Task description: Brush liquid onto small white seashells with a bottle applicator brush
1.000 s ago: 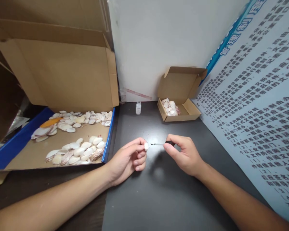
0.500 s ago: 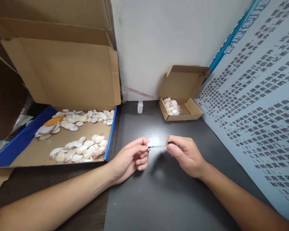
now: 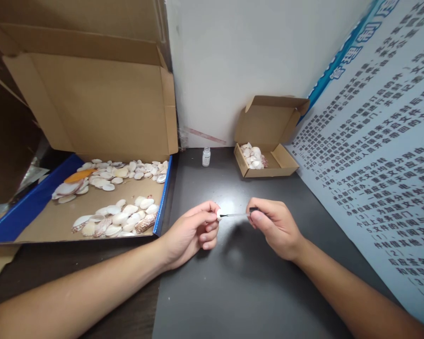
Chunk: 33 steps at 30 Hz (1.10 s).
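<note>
Between the thumb and forefinger of my left hand (image 3: 194,233) is a small white shell (image 3: 219,214), held above the dark mat. My right hand (image 3: 273,226) pinches the black end of a thin brush (image 3: 236,215). The clear stem points left, and its dark bristle tip is at the shell's face. Behind my hands a small glass bottle (image 3: 206,157) stands upright near the wall, with no cap on it.
On the left lies a large blue-edged cardboard box (image 3: 56,226), lid raised, with many shells (image 3: 120,219) and an orange piece (image 3: 78,176). A small open carton (image 3: 268,173) holding shells (image 3: 252,157) stands at the back right. A printed sheet (image 3: 374,165) borders the mat.
My right hand has shifted slightly to the right with the brush, whose tip has moved a little rightward too. My left hand keeps its hold on the shell.
</note>
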Tool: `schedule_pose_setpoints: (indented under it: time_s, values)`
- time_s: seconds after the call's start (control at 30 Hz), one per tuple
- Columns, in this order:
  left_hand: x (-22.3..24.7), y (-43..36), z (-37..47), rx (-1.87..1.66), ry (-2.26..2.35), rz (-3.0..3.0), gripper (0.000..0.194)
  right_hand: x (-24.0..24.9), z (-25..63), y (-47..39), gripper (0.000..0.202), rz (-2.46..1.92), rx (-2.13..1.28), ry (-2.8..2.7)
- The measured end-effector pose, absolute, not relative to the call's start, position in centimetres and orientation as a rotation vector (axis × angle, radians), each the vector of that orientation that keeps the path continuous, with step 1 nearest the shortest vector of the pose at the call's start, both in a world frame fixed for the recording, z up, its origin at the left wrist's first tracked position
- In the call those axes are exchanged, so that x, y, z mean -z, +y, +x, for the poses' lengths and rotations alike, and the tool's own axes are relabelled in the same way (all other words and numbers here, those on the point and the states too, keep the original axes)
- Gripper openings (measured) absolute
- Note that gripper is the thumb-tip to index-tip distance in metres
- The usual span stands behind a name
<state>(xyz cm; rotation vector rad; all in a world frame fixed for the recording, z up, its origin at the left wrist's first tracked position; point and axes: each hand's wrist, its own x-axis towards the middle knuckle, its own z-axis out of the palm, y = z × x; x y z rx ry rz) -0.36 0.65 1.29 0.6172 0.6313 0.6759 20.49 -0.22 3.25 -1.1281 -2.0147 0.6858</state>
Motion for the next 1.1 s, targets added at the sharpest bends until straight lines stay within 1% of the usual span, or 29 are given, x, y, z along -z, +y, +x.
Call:
schedule_pose_setpoints:
  time_s: [0.1, 0.23, 0.4, 0.53, 0.67, 0.8, 0.97, 1.1]
  values:
    - [-1.30, 0.68, -0.26, -0.675, 0.628, 0.620, 0.007, -3.13, 20.57, -0.23, 0.035, -1.185, -0.616, -2.030]
    - [-1.32, 0.67, -0.25, -0.675, 0.630, 0.617, 0.008, -3.07, 20.68, -0.31, 0.037, -1.096, -0.695, -2.013]
    - [-1.40, 0.64, -0.33, -0.678, 0.626, 0.619, 0.007, -3.15, 20.50, -0.09, 0.036, -1.170, -0.630, -2.013]
    - [-1.41, 0.58, -0.33, -0.676, 0.627, 0.620, 0.007, -3.17, 20.49, 0.00, 0.037, -1.073, -0.694, -2.003]
    - [-1.35, 0.55, -0.31, -0.673, 0.623, 0.629, 0.007, -3.24, 20.59, -0.11, 0.036, -1.166, -0.594, -2.011]
    - [-1.30, 0.60, -0.30, -0.677, 0.625, 0.622, 0.007, -3.23, 20.65, -0.12, 0.037, -1.080, -0.676, -2.010]
    - [-1.23, 0.67, -0.26, -0.677, 0.616, 0.628, 0.008, -3.02, 20.64, -0.06, 0.036, -1.173, -0.618, -2.009]
    - [-1.26, 0.61, -0.26, -0.677, 0.625, 0.616, 0.008, -2.95, 20.61, 0.00, 0.037, -1.081, -0.691, -2.010]
